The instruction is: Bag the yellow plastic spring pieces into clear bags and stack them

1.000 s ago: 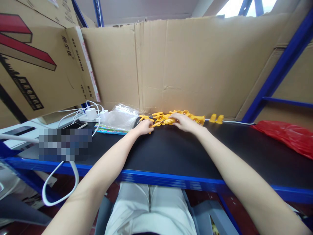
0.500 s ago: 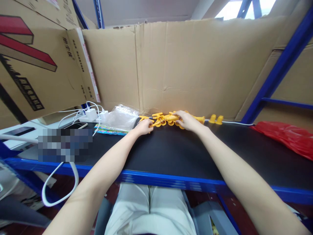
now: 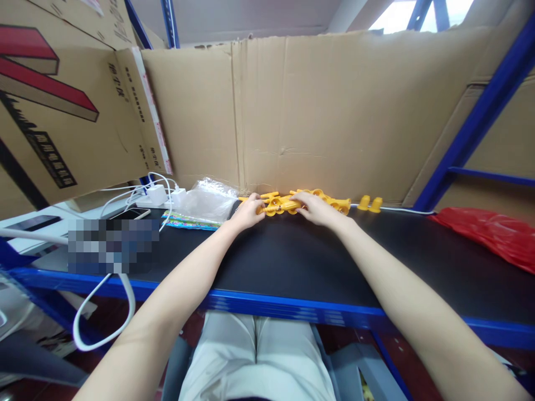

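Note:
Several yellow plastic pieces (image 3: 341, 206), some round or ring-like, lie in a row at the back of the black tabletop, against the cardboard. My right hand (image 3: 315, 208) is closed over a long yellow plastic piece (image 3: 287, 206) in the middle of the row. At the left end of the row, my left hand (image 3: 251, 212) has its fingers bent around the end of the same long piece, and partly hides it. Thin yellow bars (image 3: 270, 195) show just behind the hands. Two small yellow cups (image 3: 370, 204) stand upside down to the right, apart from the row.
A clear plastic bag (image 3: 209, 197) lies over a colourful packet (image 3: 188, 221) left of my hands. White chargers (image 3: 157, 194) with cables and a phone are farther left. A red plastic bag (image 3: 487, 231) lies at the right. A cardboard wall (image 3: 334, 117) closes off the back.
My left hand has shifted slightly up and right, its fingers now at the long yellow piece. My right hand has moved a little to the left, uncovering more round pieces behind it.

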`<action>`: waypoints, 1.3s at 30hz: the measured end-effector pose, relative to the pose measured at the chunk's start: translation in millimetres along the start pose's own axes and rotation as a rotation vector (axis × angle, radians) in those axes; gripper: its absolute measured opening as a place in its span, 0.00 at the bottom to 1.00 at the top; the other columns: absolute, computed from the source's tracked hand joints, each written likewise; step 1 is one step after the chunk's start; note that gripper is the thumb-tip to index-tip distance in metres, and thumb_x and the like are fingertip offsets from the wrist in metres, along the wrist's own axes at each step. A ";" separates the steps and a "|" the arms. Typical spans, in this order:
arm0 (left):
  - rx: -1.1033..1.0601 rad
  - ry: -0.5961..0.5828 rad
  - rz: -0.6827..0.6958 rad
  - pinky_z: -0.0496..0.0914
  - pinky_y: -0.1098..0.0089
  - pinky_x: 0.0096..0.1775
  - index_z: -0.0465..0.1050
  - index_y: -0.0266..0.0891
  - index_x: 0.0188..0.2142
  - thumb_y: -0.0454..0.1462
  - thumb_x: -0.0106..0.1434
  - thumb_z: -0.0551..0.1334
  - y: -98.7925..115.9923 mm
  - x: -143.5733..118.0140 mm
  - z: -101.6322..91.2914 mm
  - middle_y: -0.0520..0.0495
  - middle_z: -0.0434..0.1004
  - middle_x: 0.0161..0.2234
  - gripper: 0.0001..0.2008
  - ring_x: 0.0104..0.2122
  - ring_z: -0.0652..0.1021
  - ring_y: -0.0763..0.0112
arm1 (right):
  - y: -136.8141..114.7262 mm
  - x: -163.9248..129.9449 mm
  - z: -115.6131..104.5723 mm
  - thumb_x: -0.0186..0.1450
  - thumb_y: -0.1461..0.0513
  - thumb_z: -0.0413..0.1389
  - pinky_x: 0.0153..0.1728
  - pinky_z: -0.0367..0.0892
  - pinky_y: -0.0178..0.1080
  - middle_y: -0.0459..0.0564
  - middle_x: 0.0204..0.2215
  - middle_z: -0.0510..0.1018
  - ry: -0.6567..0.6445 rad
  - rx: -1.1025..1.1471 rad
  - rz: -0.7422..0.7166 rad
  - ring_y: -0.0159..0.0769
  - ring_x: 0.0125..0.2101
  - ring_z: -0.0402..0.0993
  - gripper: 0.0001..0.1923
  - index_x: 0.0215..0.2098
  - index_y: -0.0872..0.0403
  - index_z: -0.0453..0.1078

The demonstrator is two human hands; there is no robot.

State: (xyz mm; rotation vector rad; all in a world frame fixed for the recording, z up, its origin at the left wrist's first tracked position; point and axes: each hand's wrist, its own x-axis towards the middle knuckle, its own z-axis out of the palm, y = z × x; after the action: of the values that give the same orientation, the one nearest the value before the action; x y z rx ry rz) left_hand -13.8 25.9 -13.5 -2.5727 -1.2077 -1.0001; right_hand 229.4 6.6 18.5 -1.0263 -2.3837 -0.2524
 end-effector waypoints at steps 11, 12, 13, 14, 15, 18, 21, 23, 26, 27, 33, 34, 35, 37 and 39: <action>0.064 -0.030 -0.234 0.65 0.71 0.32 0.70 0.42 0.43 0.44 0.56 0.57 14.5 -2.3 -13.2 0.48 0.76 0.28 0.16 0.30 0.75 0.67 | -8.3 0.1 -2.4 0.59 0.65 0.53 0.46 0.63 0.44 0.55 0.44 0.71 -0.009 0.056 0.069 0.40 0.43 0.69 0.19 0.49 0.56 0.64; 0.069 -0.033 -0.236 0.65 0.72 0.32 0.70 0.42 0.43 0.44 0.56 0.57 14.8 -2.3 -13.8 0.49 0.76 0.27 0.16 0.29 0.75 0.67 | -9.4 0.1 -3.2 0.59 0.64 0.53 0.45 0.64 0.44 0.56 0.44 0.71 -0.015 0.078 0.083 0.40 0.42 0.69 0.19 0.49 0.57 0.63; 0.072 -0.034 -0.238 0.65 0.72 0.31 0.70 0.42 0.43 0.43 0.55 0.57 14.7 -2.1 -14.1 0.49 0.76 0.26 0.16 0.29 0.75 0.67 | -10.8 0.0 -4.5 0.59 0.64 0.53 0.44 0.64 0.44 0.56 0.45 0.71 -0.025 0.107 0.099 0.39 0.42 0.70 0.20 0.50 0.57 0.63; 0.077 -0.035 -0.239 0.65 0.73 0.31 0.70 0.42 0.43 0.43 0.55 0.57 14.4 -1.8 -14.3 0.50 0.76 0.25 0.16 0.29 0.75 0.67 | -12.3 -0.1 -6.0 0.59 0.63 0.53 0.44 0.65 0.43 0.56 0.44 0.72 -0.037 0.137 0.119 0.39 0.41 0.70 0.21 0.51 0.57 0.62; 0.085 -0.036 -0.240 0.65 0.73 0.31 0.70 0.42 0.43 0.42 0.55 0.58 14.1 -1.5 -14.3 0.50 0.76 0.25 0.16 0.29 0.75 0.68 | -13.8 -0.2 -7.6 0.59 0.63 0.53 0.43 0.65 0.43 0.55 0.44 0.72 -0.052 0.167 0.140 0.38 0.40 0.71 0.21 0.52 0.56 0.61; 0.113 -0.035 -0.238 0.65 0.73 0.31 0.70 0.42 0.43 0.42 0.54 0.58 12.7 -0.7 -14.6 0.49 0.76 0.28 0.16 0.29 0.75 0.68 | -16.8 -0.6 -11.3 0.60 0.62 0.53 0.42 0.66 0.43 0.54 0.42 0.73 -0.082 0.227 0.190 0.37 0.38 0.72 0.21 0.52 0.53 0.60; 0.114 -0.023 -0.229 0.65 0.73 0.31 0.70 0.43 0.43 0.42 0.54 0.58 11.4 -0.8 -15.1 0.49 0.76 0.30 0.16 0.29 0.75 0.69 | -16.0 -0.9 -10.9 0.60 0.60 0.53 0.41 0.66 0.43 0.54 0.39 0.74 -0.088 0.275 0.223 0.37 0.36 0.72 0.21 0.51 0.54 0.60; 0.109 -0.015 -0.225 0.65 0.73 0.31 0.70 0.43 0.43 0.42 0.54 0.58 10.2 -1.1 -15.1 0.49 0.76 0.30 0.16 0.29 0.75 0.69 | -14.2 -0.9 -8.9 0.61 0.59 0.52 0.39 0.67 0.42 0.53 0.38 0.74 -0.087 0.366 0.236 0.36 0.35 0.72 0.21 0.51 0.55 0.60; 0.101 -0.007 -0.211 0.64 0.74 0.31 0.71 0.43 0.42 0.42 0.54 0.58 8.3 -1.2 -14.3 0.50 0.76 0.29 0.16 0.28 0.75 0.70 | -11.7 -0.7 -6.0 0.62 0.58 0.49 0.38 0.68 0.41 0.51 0.33 0.75 -0.082 0.520 0.248 0.34 0.33 0.73 0.20 0.51 0.55 0.58; 0.096 0.000 -0.206 0.64 0.74 0.30 0.71 0.43 0.42 0.42 0.54 0.58 7.8 -1.2 -14.0 0.50 0.76 0.28 0.16 0.28 0.74 0.70 | -11.2 -0.6 -5.4 0.63 0.57 0.48 0.38 0.68 0.41 0.51 0.30 0.75 -0.083 0.543 0.256 0.34 0.32 0.73 0.19 0.51 0.56 0.58; 0.052 0.031 -0.184 0.63 0.74 0.28 0.71 0.42 0.40 0.42 0.53 0.58 10.4 -0.9 -14.6 0.51 0.74 0.26 0.15 0.26 0.73 0.71 | -10.6 0.7 -3.4 0.64 0.51 0.44 0.34 0.69 0.39 0.50 0.30 0.75 -0.053 0.611 0.345 0.31 0.23 0.73 0.18 0.44 0.54 0.63; 0.049 0.029 -0.180 0.63 0.74 0.28 0.71 0.42 0.40 0.42 0.53 0.58 11.7 -1.0 -15.1 0.51 0.74 0.26 0.15 0.25 0.73 0.72 | -10.5 0.9 -2.6 0.64 0.50 0.44 0.33 0.69 0.38 0.50 0.31 0.76 -0.048 0.631 0.351 0.30 0.22 0.73 0.19 0.43 0.54 0.63; 0.046 0.028 -0.176 0.63 0.74 0.28 0.71 0.42 0.40 0.42 0.53 0.58 13.0 -1.1 -15.5 0.51 0.74 0.26 0.15 0.25 0.73 0.72 | -10.4 1.1 -1.6 0.64 0.49 0.43 0.31 0.69 0.38 0.50 0.31 0.76 -0.046 0.648 0.355 0.30 0.21 0.72 0.20 0.42 0.55 0.64; 0.042 0.028 -0.174 0.63 0.74 0.29 0.71 0.42 0.40 0.42 0.54 0.58 15.5 -1.3 -16.2 0.51 0.75 0.26 0.14 0.25 0.73 0.72 | -10.3 1.6 0.3 0.64 0.48 0.42 0.29 0.69 0.37 0.51 0.30 0.76 -0.046 0.680 0.363 0.31 0.20 0.72 0.21 0.41 0.55 0.64; 0.037 0.030 -0.183 0.63 0.74 0.29 0.71 0.42 0.40 0.42 0.54 0.58 17.2 -1.4 -16.7 0.50 0.75 0.25 0.14 0.25 0.73 0.72 | -10.6 1.8 1.1 0.64 0.48 0.42 0.28 0.70 0.37 0.51 0.29 0.76 -0.050 0.714 0.378 0.31 0.19 0.72 0.22 0.41 0.55 0.64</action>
State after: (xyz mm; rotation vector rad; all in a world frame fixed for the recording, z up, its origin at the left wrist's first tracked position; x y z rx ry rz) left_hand -10.5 7.1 1.2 -2.4454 -1.4601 -1.0355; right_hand 220.3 0.8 19.0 -1.0821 -2.0004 0.7133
